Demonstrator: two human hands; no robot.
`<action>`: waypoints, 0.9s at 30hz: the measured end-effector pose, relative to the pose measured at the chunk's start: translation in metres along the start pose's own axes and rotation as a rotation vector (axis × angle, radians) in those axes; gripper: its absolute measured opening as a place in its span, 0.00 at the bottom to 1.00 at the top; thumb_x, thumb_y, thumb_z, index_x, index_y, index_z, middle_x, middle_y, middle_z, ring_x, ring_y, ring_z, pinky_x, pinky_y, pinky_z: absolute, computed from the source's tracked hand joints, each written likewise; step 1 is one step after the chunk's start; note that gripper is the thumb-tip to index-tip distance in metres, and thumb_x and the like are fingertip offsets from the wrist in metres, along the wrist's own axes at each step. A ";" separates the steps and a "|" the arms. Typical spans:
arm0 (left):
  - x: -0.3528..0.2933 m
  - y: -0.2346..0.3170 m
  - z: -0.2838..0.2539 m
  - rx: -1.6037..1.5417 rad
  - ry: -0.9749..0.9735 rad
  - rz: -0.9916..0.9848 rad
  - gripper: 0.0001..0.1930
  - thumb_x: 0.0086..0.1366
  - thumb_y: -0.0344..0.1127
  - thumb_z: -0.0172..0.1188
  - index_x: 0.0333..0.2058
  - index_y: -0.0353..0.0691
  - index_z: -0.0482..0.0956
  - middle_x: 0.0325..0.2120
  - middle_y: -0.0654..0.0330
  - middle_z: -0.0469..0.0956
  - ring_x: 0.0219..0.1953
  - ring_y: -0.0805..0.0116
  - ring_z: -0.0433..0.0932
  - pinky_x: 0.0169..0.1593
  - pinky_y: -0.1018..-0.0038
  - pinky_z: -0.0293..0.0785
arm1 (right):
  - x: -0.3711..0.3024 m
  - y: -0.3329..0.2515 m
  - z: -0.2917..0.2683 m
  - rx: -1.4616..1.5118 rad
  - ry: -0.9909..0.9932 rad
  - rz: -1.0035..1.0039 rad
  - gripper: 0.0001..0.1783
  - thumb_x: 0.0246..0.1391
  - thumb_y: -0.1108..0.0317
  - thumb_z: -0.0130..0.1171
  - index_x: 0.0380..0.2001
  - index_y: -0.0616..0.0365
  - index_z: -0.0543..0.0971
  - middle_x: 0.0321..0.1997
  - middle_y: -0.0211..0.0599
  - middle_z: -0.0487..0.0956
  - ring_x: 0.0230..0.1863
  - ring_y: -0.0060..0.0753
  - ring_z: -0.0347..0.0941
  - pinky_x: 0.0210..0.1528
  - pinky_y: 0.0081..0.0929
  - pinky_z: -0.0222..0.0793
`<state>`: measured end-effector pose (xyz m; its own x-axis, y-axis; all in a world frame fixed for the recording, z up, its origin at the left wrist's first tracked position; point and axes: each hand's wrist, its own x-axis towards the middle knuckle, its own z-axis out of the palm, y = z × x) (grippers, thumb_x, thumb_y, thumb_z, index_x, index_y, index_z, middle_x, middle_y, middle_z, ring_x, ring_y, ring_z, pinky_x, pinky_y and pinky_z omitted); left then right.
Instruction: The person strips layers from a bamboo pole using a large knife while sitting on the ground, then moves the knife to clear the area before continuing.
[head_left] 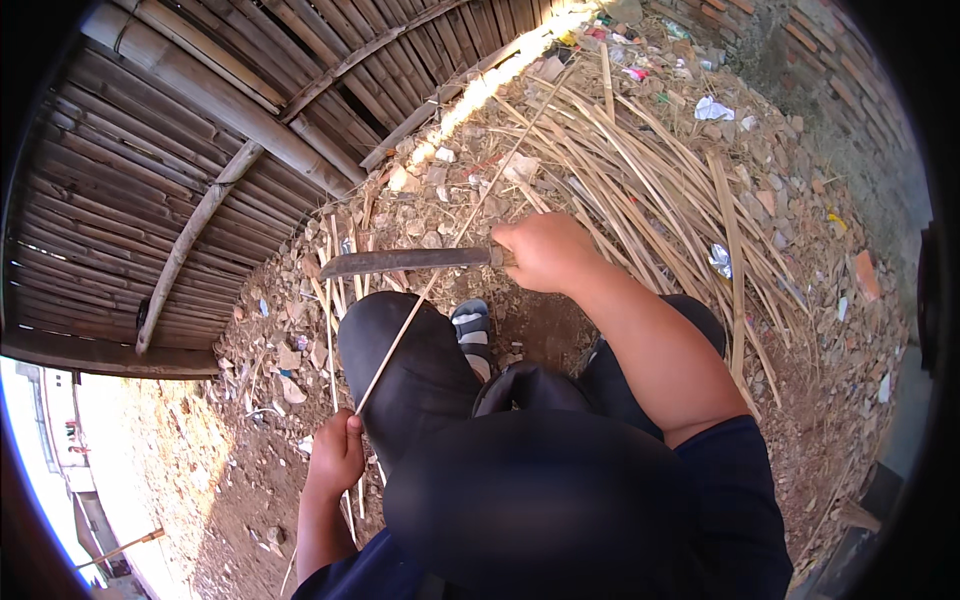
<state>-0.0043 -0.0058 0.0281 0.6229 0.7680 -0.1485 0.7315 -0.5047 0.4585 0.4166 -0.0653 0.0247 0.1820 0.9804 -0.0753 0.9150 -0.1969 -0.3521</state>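
My right hand (548,252) is closed round the handle of a machete (410,261). Its long dark blade points left, above my bent knee. In my left hand (336,455), low at the left, the fingers pinch a thin bamboo strip (393,360). The strip slants up and right past my knee and crosses the blade in the picture; whether the two touch I cannot tell. Beyond my right hand lies a large pile of split bamboo strips (650,190). Several more bamboo strips (333,300) lie on the ground by my left leg.
A bamboo-slat wall (190,180) with thick poles rises at the left. A brick wall (835,70) stands at the upper right. Stones, broken brick (866,275) and litter such as a white scrap (713,108) cover the dirt ground. My sandalled foot (471,325) shows between my knees.
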 end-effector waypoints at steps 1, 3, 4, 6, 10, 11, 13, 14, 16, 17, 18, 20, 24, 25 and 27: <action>-0.004 -0.005 0.002 -0.011 0.011 0.007 0.18 0.78 0.42 0.47 0.32 0.35 0.72 0.21 0.40 0.76 0.28 0.32 0.77 0.32 0.48 0.70 | 0.005 0.008 0.008 0.007 -0.003 -0.001 0.16 0.47 0.62 0.68 0.41 0.51 0.82 0.34 0.44 0.84 0.41 0.52 0.82 0.44 0.50 0.78; -0.003 -0.009 0.003 -0.018 -0.001 0.014 0.18 0.78 0.42 0.47 0.32 0.35 0.72 0.21 0.40 0.75 0.28 0.34 0.77 0.31 0.48 0.70 | 0.014 0.043 0.024 0.243 0.075 0.161 0.16 0.48 0.62 0.68 0.41 0.51 0.82 0.34 0.44 0.84 0.40 0.52 0.82 0.44 0.50 0.78; -0.002 -0.003 -0.001 -0.005 0.006 0.006 0.18 0.78 0.42 0.47 0.32 0.35 0.72 0.21 0.40 0.75 0.28 0.34 0.77 0.31 0.49 0.70 | 0.017 0.051 0.028 0.271 0.082 0.203 0.16 0.48 0.62 0.67 0.42 0.51 0.82 0.35 0.44 0.84 0.41 0.52 0.82 0.44 0.50 0.77; -0.003 0.001 -0.008 0.003 -0.013 -0.025 0.18 0.78 0.42 0.47 0.32 0.34 0.72 0.21 0.40 0.75 0.27 0.35 0.76 0.31 0.49 0.69 | 0.016 0.041 0.017 0.217 0.078 0.189 0.17 0.48 0.61 0.67 0.43 0.50 0.83 0.35 0.44 0.84 0.41 0.52 0.82 0.45 0.50 0.77; -0.007 -0.003 -0.006 0.003 -0.034 -0.028 0.18 0.78 0.42 0.47 0.33 0.34 0.72 0.21 0.41 0.75 0.27 0.34 0.76 0.31 0.48 0.69 | 0.003 0.005 0.005 0.084 0.033 0.031 0.16 0.49 0.61 0.67 0.43 0.50 0.83 0.36 0.45 0.84 0.42 0.52 0.82 0.45 0.50 0.77; -0.007 -0.005 -0.003 0.012 -0.019 -0.013 0.18 0.78 0.42 0.46 0.33 0.34 0.72 0.21 0.41 0.75 0.27 0.34 0.76 0.31 0.48 0.69 | 0.002 0.004 0.004 0.087 0.029 0.031 0.16 0.49 0.61 0.67 0.43 0.50 0.83 0.36 0.45 0.84 0.42 0.52 0.82 0.45 0.50 0.77; -0.010 -0.012 0.001 0.022 -0.005 -0.003 0.18 0.78 0.42 0.46 0.33 0.34 0.72 0.21 0.41 0.75 0.27 0.34 0.76 0.31 0.48 0.69 | 0.002 0.001 0.006 0.038 -0.007 -0.046 0.17 0.49 0.62 0.67 0.43 0.51 0.83 0.36 0.46 0.84 0.42 0.52 0.82 0.46 0.50 0.77; -0.009 -0.014 0.003 0.032 -0.008 -0.010 0.18 0.78 0.42 0.46 0.33 0.34 0.72 0.21 0.41 0.75 0.27 0.34 0.76 0.31 0.48 0.69 | 0.003 0.014 0.012 0.034 -0.014 -0.035 0.17 0.49 0.62 0.67 0.43 0.51 0.83 0.36 0.46 0.84 0.42 0.52 0.82 0.46 0.50 0.77; -0.004 -0.010 0.003 0.016 0.027 0.020 0.18 0.78 0.43 0.47 0.32 0.34 0.72 0.21 0.41 0.75 0.28 0.33 0.76 0.31 0.47 0.69 | 0.015 0.053 0.020 0.360 0.080 0.167 0.17 0.48 0.63 0.66 0.43 0.51 0.82 0.35 0.46 0.84 0.43 0.53 0.82 0.46 0.50 0.77; -0.004 -0.010 0.001 0.016 0.038 0.023 0.18 0.78 0.43 0.47 0.32 0.34 0.72 0.21 0.41 0.75 0.28 0.33 0.76 0.31 0.47 0.69 | 0.016 0.052 0.018 0.355 0.088 0.160 0.17 0.48 0.63 0.66 0.43 0.51 0.82 0.35 0.46 0.84 0.43 0.53 0.82 0.46 0.50 0.77; -0.003 -0.012 -0.003 0.041 0.013 0.016 0.18 0.78 0.43 0.47 0.32 0.35 0.71 0.21 0.41 0.75 0.28 0.33 0.76 0.31 0.47 0.69 | 0.014 0.049 0.017 0.281 0.146 0.159 0.16 0.48 0.63 0.66 0.42 0.52 0.82 0.34 0.46 0.84 0.42 0.53 0.82 0.45 0.50 0.77; -0.006 -0.010 -0.009 0.050 -0.001 0.016 0.19 0.78 0.43 0.47 0.31 0.35 0.71 0.20 0.41 0.74 0.27 0.34 0.76 0.31 0.49 0.70 | 0.008 0.030 0.005 0.199 0.163 0.129 0.15 0.48 0.63 0.66 0.40 0.53 0.82 0.31 0.46 0.83 0.40 0.54 0.82 0.44 0.50 0.77; -0.010 -0.019 -0.003 0.005 -0.009 -0.007 0.19 0.78 0.43 0.46 0.30 0.35 0.71 0.20 0.41 0.74 0.27 0.34 0.76 0.31 0.50 0.70 | -0.003 0.000 0.002 -0.032 0.034 -0.105 0.14 0.48 0.64 0.66 0.40 0.53 0.82 0.31 0.46 0.83 0.37 0.54 0.82 0.43 0.49 0.77; -0.013 -0.025 -0.001 0.025 0.012 0.004 0.20 0.79 0.44 0.46 0.30 0.35 0.71 0.20 0.41 0.74 0.26 0.35 0.76 0.31 0.51 0.70 | 0.002 0.008 0.010 -0.027 0.032 -0.104 0.14 0.48 0.64 0.66 0.40 0.53 0.82 0.31 0.46 0.83 0.37 0.54 0.82 0.43 0.49 0.77; -0.018 -0.030 0.001 0.033 0.021 0.031 0.20 0.79 0.44 0.46 0.30 0.35 0.71 0.19 0.42 0.74 0.26 0.36 0.76 0.31 0.51 0.70 | 0.011 0.045 0.018 0.342 0.111 0.182 0.15 0.49 0.64 0.65 0.41 0.54 0.82 0.33 0.47 0.84 0.38 0.55 0.82 0.44 0.49 0.78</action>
<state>-0.0371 -0.0049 0.0164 0.6396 0.7598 -0.1167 0.7211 -0.5405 0.4335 0.4530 -0.0630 -0.0091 0.3846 0.9204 -0.0705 0.6954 -0.3391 -0.6336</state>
